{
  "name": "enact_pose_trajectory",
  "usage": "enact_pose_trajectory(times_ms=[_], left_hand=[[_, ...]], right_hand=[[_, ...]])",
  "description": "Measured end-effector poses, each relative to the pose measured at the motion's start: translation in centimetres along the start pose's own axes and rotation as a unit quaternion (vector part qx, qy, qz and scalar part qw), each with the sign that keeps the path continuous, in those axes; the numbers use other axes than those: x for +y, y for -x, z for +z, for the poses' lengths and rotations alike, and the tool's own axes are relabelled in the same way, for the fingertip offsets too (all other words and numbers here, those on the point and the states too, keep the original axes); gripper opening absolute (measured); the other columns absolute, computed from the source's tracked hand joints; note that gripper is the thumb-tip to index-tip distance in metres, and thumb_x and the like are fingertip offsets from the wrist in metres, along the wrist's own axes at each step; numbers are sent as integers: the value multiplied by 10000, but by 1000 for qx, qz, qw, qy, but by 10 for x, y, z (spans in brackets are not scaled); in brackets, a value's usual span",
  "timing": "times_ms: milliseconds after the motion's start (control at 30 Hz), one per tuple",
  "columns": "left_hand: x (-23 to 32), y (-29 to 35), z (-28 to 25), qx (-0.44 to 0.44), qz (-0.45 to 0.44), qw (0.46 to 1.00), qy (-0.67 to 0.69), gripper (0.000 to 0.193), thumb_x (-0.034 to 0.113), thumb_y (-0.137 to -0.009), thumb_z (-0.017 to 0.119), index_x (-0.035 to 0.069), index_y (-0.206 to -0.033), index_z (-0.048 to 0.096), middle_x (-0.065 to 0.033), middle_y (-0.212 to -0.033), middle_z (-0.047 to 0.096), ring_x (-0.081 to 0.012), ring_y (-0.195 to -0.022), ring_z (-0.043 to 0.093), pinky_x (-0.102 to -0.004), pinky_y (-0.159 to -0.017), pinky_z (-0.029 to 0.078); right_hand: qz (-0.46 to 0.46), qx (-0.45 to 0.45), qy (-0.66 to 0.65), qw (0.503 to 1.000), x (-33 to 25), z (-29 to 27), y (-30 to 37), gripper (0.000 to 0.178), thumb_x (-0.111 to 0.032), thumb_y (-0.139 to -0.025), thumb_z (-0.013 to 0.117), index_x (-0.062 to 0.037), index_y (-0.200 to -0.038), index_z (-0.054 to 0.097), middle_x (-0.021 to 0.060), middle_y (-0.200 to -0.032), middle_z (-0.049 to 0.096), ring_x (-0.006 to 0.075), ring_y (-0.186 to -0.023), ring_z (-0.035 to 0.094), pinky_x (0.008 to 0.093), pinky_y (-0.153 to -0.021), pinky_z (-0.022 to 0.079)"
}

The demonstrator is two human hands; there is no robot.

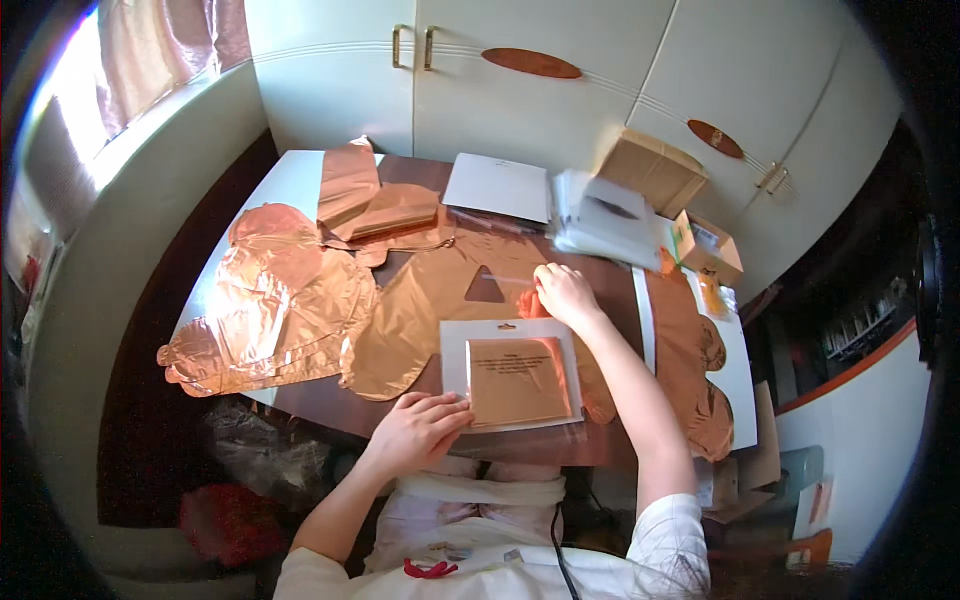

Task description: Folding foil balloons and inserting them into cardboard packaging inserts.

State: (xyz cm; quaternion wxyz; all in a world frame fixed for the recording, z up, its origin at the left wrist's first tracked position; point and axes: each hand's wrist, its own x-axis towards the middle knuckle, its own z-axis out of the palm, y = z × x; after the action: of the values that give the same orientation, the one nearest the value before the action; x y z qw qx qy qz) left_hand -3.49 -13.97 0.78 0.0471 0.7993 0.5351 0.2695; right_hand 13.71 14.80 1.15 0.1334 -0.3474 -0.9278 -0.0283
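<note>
In front of me a white card with a hanging hole lies on the table, a folded copper foil balloon on it. Clear plastic seems to show around its edges. My left hand grips the card's lower left corner, fingers bent over the edge. Past the card's top edge, my right hand pinches a small orange-red bundle, whose kind I cannot make out. Large flat copper foil balloons lie under and beside the card, and a crinkled one is at the left.
Folded copper foil lies at the back left. Along the back stand a white card stack, clear plastic bags, a cardboard box and a small open box. Another copper foil balloon lies at the table's right.
</note>
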Motion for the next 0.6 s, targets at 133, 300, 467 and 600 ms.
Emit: enact_pose_trajectory(times_ms=[133, 300, 467, 600], left_hand=[[5, -3, -1, -6, -2, 1000, 6, 284, 178, -825, 581, 131, -1105, 594, -4, -1132, 609, -157, -1100, 542, -350, -901, 399], [5, 2, 4, -18, -3, 1000, 5, 277, 196, -841, 562, 136, -1111, 590, -7, -1139, 604, -153, -1110, 532, -352, -913, 389], [5, 3, 3, -24, -9, 1000, 11, 300, 179, -822, 586, 142, -1119, 593, -7, -1158, 593, -168, -1121, 525, -359, -928, 381], [6, -1, 3, -7, 5, 1000, -4, 274, 185, -830, 573, 140, -1098, 605, -9, -1127, 609, -162, -1088, 543, -343, -903, 396]], right_hand=[[-2, 26, -63, 998, 5, 1, 8, 182, -184, -789, 587, -52, -910, 554, 121, -939, 592, 295, -914, 580, 413, -804, 470], [-18, -38, -79, 996, -11, 6, -4, 162, -199, -754, 605, -46, -806, 605, 120, -961, 578, 284, -928, 574, 397, -824, 473], [-61, -82, -100, 990, -33, -5, -2, 178, -227, -745, 603, -58, -800, 606, 130, -915, 572, 288, -916, 571, 391, -826, 471], [-52, -113, -88, 988, -31, 2, -2, 218, -261, -714, 625, -58, -791, 603, 132, -906, 571, 285, -931, 566, 396, -839, 464]])
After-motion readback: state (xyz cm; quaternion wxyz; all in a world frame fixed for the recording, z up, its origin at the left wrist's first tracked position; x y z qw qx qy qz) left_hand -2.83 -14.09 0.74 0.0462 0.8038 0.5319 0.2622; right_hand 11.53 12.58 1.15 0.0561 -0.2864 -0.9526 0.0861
